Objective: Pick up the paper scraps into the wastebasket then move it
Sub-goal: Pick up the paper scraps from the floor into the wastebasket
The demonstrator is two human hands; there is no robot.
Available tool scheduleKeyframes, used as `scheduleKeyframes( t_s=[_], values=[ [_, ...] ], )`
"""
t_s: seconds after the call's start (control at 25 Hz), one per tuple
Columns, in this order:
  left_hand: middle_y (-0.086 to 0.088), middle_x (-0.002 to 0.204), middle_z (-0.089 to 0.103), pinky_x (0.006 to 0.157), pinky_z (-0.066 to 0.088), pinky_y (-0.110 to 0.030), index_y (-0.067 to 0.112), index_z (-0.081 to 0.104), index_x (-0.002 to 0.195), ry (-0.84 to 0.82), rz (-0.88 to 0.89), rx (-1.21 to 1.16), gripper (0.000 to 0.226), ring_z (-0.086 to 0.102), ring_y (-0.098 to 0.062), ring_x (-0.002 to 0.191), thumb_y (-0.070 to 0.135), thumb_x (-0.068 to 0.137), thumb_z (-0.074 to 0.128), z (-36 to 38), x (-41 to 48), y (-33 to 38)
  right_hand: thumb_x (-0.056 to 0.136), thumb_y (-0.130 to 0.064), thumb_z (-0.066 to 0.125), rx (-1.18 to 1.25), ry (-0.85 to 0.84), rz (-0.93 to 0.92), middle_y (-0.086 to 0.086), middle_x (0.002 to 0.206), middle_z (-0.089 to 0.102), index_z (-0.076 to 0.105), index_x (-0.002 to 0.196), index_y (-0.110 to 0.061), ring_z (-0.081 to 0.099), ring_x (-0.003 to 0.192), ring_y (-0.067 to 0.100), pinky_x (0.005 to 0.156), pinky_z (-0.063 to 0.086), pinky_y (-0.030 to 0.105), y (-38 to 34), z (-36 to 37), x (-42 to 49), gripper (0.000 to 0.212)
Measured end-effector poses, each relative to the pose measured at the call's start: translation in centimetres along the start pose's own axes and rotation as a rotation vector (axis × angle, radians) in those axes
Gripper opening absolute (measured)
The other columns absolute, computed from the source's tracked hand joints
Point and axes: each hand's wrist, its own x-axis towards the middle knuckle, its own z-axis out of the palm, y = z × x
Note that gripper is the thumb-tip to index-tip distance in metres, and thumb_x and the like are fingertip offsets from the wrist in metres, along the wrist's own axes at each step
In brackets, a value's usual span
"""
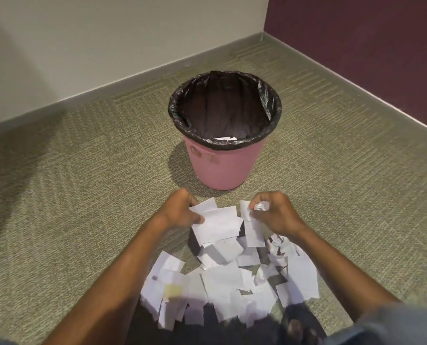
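Observation:
A pink wastebasket with a black bag liner stands upright on the carpet ahead of me, a few white scraps lying in its bottom. A pile of white paper scraps covers the floor between my arms, just in front of the basket. My left hand pinches several flat white sheets at the pile's far edge. My right hand is closed around a crumpled scrap and touches another flat piece. Both hands are close to the basket's base, below its rim.
The carpeted floor runs to a beige wall behind the basket and a dark maroon wall at the right, meeting in a corner. A dark shoe sits at the bottom right beside the pile.

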Motion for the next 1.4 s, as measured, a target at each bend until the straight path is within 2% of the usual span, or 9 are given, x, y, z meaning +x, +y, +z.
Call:
scheduleKeyframes(
  t_s=[0.08, 0.2, 0.4, 0.52, 0.64, 0.76, 0.96, 1.2, 1.4],
  values=[
    [0.002, 0.062, 0.069, 0.049, 0.044, -0.022, 0.004, 0.078, 0.075, -0.004, 0.052, 0.004, 0.009, 0.057, -0.007, 0.049, 0.008, 0.071, 0.084, -2.1, -0.1, 1.8, 0.083, -0.003, 0.074, 0.064, 0.036, -0.001, 0.003, 0.103, 0.070, 0.072, 0.079, -0.013, 0.063, 0.103, 0.022, 0.086, 0.047, 0.031, -1.4, -1.7, -0.5, 0.011],
    [0.001, 0.075, 0.076, 0.055, 0.052, -0.021, 0.006, 0.079, 0.083, -0.022, 0.107, 0.015, 0.014, 0.069, -0.006, 0.060, 0.008, 0.070, 0.084, -5.1, -0.3, 4.0, 0.082, -0.006, 0.076, 0.122, 0.086, -0.011, 0.005, 0.111, 0.070, 0.071, 0.078, -0.015, 0.060, 0.110, 0.022, 0.097, 0.047, 0.041, -3.9, -3.7, -1.0, 0.011],
    [0.011, 0.076, 0.076, 0.064, 0.060, -0.022, 0.011, 0.078, 0.080, 0.009, 0.160, -0.098, 0.013, 0.073, -0.007, 0.073, 0.008, 0.069, 0.083, -10.8, -1.0, 6.7, 0.080, -0.004, 0.076, 0.204, 0.171, -0.077, 0.000, 0.083, 0.073, 0.072, 0.075, -0.019, 0.065, 0.068, 0.014, 0.051, 0.048, 0.022, -8.3, -7.1, -1.0, 0.016],
    [-0.001, 0.087, 0.078, 0.071, 0.059, -0.023, 0.009, 0.078, 0.082, 0.068, 0.153, -0.300, 0.021, 0.074, -0.012, 0.082, 0.014, 0.063, 0.084, -14.9, -0.9, 7.6, 0.077, -0.007, 0.079, 0.298, 0.240, -0.131, 0.001, 0.082, 0.074, 0.074, 0.077, -0.017, 0.067, 0.070, 0.021, 0.057, 0.054, 0.031, -11.2, -9.5, -0.3, 0.011],
    [-0.004, 0.086, 0.078, 0.065, 0.057, -0.015, 0.002, 0.075, 0.086, 0.161, 0.145, -0.462, 0.025, 0.075, -0.013, 0.080, 0.009, 0.063, 0.082, -17.6, 0.5, 8.3, 0.076, -0.005, 0.079, 0.387, 0.321, -0.214, 0.003, 0.079, 0.074, 0.073, 0.081, -0.014, 0.068, 0.067, 0.015, 0.059, 0.057, 0.029, -14.0, -11.3, 2.1, 0.011],
    [-0.010, 0.089, 0.077, 0.066, 0.060, -0.022, -0.002, 0.073, 0.090, 0.316, 0.071, -0.538, 0.022, 0.075, -0.020, 0.081, -0.001, 0.069, 0.081, -18.6, 3.3, 8.8, 0.078, -0.002, 0.076, 0.430, 0.403, -0.183, 0.008, 0.087, 0.073, 0.072, 0.088, -0.006, 0.068, 0.070, 0.015, 0.054, 0.053, 0.026, -15.7, -12.3, 6.2, 0.012],
    [-0.017, 0.101, 0.073, 0.082, 0.060, -0.045, -0.008, 0.070, 0.097, 0.509, -0.024, -0.496, 0.033, 0.072, -0.029, 0.088, -0.001, 0.068, 0.084, -17.5, 7.0, 9.1, 0.078, 0.002, 0.073, 0.366, 0.484, -0.156, 0.012, 0.089, 0.072, 0.071, 0.088, -0.007, 0.066, 0.069, 0.017, 0.051, 0.050, 0.024, -16.3, -11.9, 11.4, 0.014],
    [-0.017, 0.100, 0.072, 0.081, 0.060, -0.046, -0.003, 0.071, 0.099, 0.526, -0.034, -0.314, 0.030, 0.069, -0.030, 0.091, 0.001, 0.072, 0.081, -15.4, 8.4, 9.5, 0.074, 0.000, 0.071, 0.257, 0.443, -0.148, 0.006, 0.082, 0.071, 0.069, 0.075, -0.020, 0.066, 0.071, 0.019, 0.058, 0.053, 0.033, -14.9, -10.0, 12.9, 0.020],
    [-0.016, 0.102, 0.068, 0.077, 0.061, -0.040, 0.000, 0.069, 0.105, 0.440, 0.067, -0.297, 0.032, 0.067, -0.029, 0.093, 0.001, 0.074, 0.079, -14.8, 7.9, 9.9, 0.074, 0.000, 0.078, 0.266, 0.346, -0.228, -0.002, 0.075, 0.067, 0.070, 0.080, -0.017, 0.064, 0.061, 0.005, 0.053, 0.050, 0.019, -14.5, -9.4, 13.4, 0.021]
  ],
)
